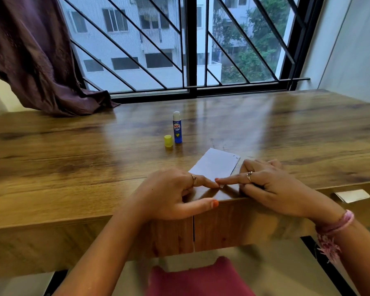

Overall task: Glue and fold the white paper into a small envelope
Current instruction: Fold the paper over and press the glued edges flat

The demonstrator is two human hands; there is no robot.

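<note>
Hands: our left hand (171,189) and right hand (271,184) spread flat, forefingers pinning white paper (216,165) | near desk edge (94,221) | risk: crooked crease if it slips.

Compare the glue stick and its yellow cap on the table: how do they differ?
The glue stick is tall and slim with a blue printed body and bare white tip; the yellow cap is short, stubby and plain. The glue stick stands uncapped, while the yellow cap sits off it, just to its left. Both stand upright on the wooden table, beyond the white paper.
</note>
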